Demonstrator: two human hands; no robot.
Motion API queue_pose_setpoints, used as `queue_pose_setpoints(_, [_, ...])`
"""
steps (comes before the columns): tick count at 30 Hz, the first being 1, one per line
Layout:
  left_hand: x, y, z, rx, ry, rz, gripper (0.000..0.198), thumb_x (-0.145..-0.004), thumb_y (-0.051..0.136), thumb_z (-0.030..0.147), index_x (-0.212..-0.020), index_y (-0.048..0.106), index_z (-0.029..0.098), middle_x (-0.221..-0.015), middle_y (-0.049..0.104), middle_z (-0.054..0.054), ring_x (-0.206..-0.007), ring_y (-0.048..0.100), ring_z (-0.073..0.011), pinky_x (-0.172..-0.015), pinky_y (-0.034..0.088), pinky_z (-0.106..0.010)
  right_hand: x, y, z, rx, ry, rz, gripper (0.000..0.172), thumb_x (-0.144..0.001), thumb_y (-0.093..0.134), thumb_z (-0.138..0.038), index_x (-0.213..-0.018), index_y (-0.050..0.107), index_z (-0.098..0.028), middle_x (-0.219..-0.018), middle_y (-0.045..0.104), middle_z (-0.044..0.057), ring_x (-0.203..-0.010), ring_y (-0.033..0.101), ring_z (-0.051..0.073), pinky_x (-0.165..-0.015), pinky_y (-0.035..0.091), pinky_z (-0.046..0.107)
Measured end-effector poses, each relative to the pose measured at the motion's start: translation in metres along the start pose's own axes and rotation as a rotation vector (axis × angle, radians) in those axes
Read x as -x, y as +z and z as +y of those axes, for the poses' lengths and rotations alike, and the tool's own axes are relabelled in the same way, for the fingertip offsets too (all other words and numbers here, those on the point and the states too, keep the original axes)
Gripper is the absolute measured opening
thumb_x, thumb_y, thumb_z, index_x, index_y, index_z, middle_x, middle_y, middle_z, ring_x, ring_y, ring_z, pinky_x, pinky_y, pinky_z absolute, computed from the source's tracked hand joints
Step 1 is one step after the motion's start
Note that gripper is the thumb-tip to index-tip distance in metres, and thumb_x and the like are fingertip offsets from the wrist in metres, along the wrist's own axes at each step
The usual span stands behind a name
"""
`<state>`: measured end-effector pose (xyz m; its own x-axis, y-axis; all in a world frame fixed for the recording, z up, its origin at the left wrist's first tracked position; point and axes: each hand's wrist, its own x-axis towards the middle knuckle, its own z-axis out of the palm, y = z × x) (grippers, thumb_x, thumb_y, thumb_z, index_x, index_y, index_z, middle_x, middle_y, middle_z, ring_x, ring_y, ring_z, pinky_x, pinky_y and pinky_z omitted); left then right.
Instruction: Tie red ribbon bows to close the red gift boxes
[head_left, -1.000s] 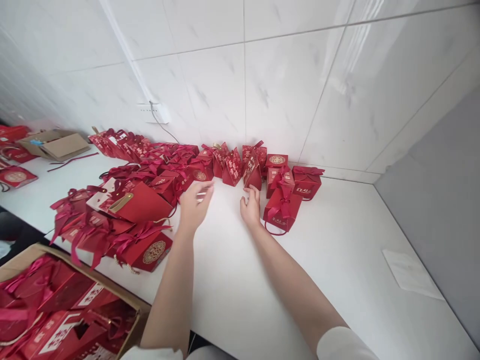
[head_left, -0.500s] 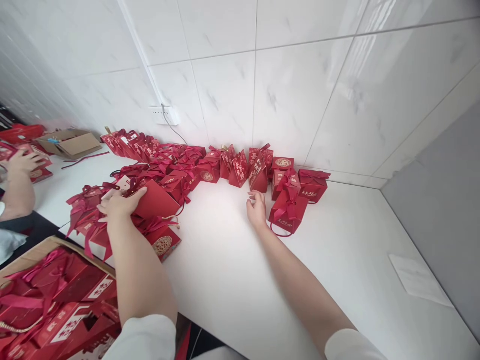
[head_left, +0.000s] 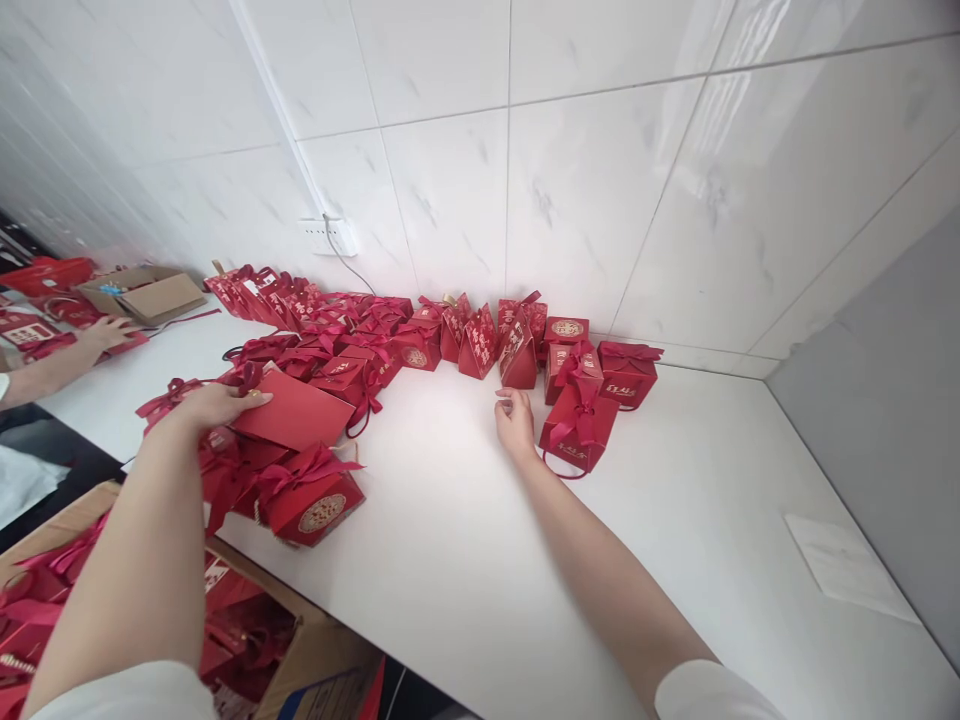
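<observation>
My left hand is closed on a plain-faced red gift box, held tilted over the ribbon-tied boxes at the left of the table. In front of it sits a red box with a round gold emblem and a pink ribbon. My right hand rests on the white table with its fingers curled in, and I see nothing in it. Just beyond its fingertips stands a pointed red box. To its right is a ribbon-tied box with a cord handle.
Red boxes line the tiled wall, with a wall socket above. At lower left, a carton holds more red boxes. A co-worker's hand touches red packaging at far left, near a small open cardboard box. A grey panel borders the table's right side.
My left hand has shifted left with the red box, which now lies flatter. My right hand stays where it was. The co-worker's hand has moved right, and the view has shifted slightly.
</observation>
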<state>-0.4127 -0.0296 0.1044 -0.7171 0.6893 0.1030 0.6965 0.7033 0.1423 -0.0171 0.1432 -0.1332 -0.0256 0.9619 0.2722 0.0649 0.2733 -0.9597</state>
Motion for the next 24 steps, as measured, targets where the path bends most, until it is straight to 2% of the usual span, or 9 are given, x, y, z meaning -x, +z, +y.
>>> queue_pose_setpoints(2, [0.007,-0.001,0.001,-0.088,0.005,-0.190,0.063,-0.054,0.068,0.082,-0.048,0.049,0.023,-0.044,0.053,0.001,-0.058,0.057,-0.0224,-0.080,0.055,-0.046,0.000,0.000,0.000,-0.002,0.000,-0.002,0.021,-0.095,0.063,-0.030,-0.109,0.063,-0.014,-0.115,0.063,0.007,-0.092,0.064,0.017,-0.081,0.057,0.036])
queue_pose_setpoints(5, [0.022,0.000,0.011,-0.141,0.090,-0.372,0.059,-0.064,0.066,0.075,-0.044,0.046,0.023,-0.047,0.056,0.000,-0.057,0.058,-0.0210,-0.077,0.054,-0.038,0.001,0.000,-0.001,-0.001,-0.002,-0.002,0.021,-0.095,0.063,-0.030,-0.109,0.063,-0.014,-0.115,0.063,0.007,-0.092,0.064,0.017,-0.081,0.056,0.037])
queue_pose_setpoints(8, [0.042,0.004,0.039,-0.165,0.204,-0.434,0.058,-0.070,0.064,0.070,-0.041,0.047,0.023,-0.051,0.057,-0.001,-0.060,0.060,-0.0214,-0.078,0.052,-0.036,0.001,-0.001,-0.002,0.001,-0.004,0.000,0.021,-0.095,0.063,-0.031,-0.107,0.063,-0.014,-0.114,0.063,0.007,-0.091,0.063,0.017,-0.081,0.056,0.037])
queue_pose_setpoints(11, [0.068,0.009,0.082,-0.245,0.344,-0.473,0.060,-0.076,0.058,0.067,-0.036,0.047,0.024,-0.049,0.057,-0.006,-0.056,0.061,-0.0252,-0.069,0.052,-0.038,0.002,-0.002,-0.005,-0.004,-0.010,0.010,0.020,-0.094,0.063,-0.031,-0.104,0.062,-0.014,-0.112,0.063,0.007,-0.089,0.063,0.017,-0.080,0.055,0.036])
queue_pose_setpoints(14, [0.093,0.016,0.128,-0.186,0.459,-0.424,0.057,-0.079,0.058,0.062,-0.036,0.049,0.024,-0.051,0.062,-0.008,-0.055,0.063,-0.0264,-0.064,0.052,-0.038,0.004,-0.006,-0.010,-0.020,-0.032,0.043,0.017,-0.093,0.059,-0.029,-0.102,0.062,-0.015,-0.113,0.061,0.008,-0.088,0.062,0.017,-0.080,0.054,0.036])
queue_pose_setpoints(17, [0.108,0.029,0.168,-0.117,0.528,-0.345,0.053,-0.078,0.058,0.060,-0.039,0.050,0.024,-0.048,0.060,-0.007,-0.056,0.065,-0.0266,-0.062,0.052,-0.036,0.006,-0.012,-0.019,-0.043,-0.088,0.095,0.019,-0.092,0.048,-0.027,-0.101,0.061,-0.017,-0.114,0.060,0.011,-0.092,0.062,0.019,-0.082,0.053,0.037])
queue_pose_setpoints(20, [0.107,0.047,0.204,-0.059,0.553,-0.263,0.044,-0.076,0.062,0.059,-0.049,0.058,0.024,-0.051,0.062,-0.007,-0.059,0.068,-0.0278,-0.061,0.052,-0.035,0.004,-0.018,-0.035,-0.063,-0.154,0.143,0.024,-0.095,0.039,-0.029,-0.102,0.059,-0.018,-0.112,0.060,0.012,-0.098,0.062,0.022,-0.083,0.054,0.038])
queue_pose_setpoints(24, [0.095,0.070,0.250,0.025,0.502,-0.135,0.036,-0.076,0.067,0.055,-0.069,0.068,0.019,-0.079,0.072,-0.017,-0.084,0.072,-0.0382,-0.075,0.054,-0.044,-0.003,-0.028,-0.069,-0.053,-0.261,0.175,0.028,-0.099,0.033,-0.032,-0.109,0.057,-0.021,-0.119,0.060,0.012,-0.112,0.060,0.023,-0.094,0.051,0.042])
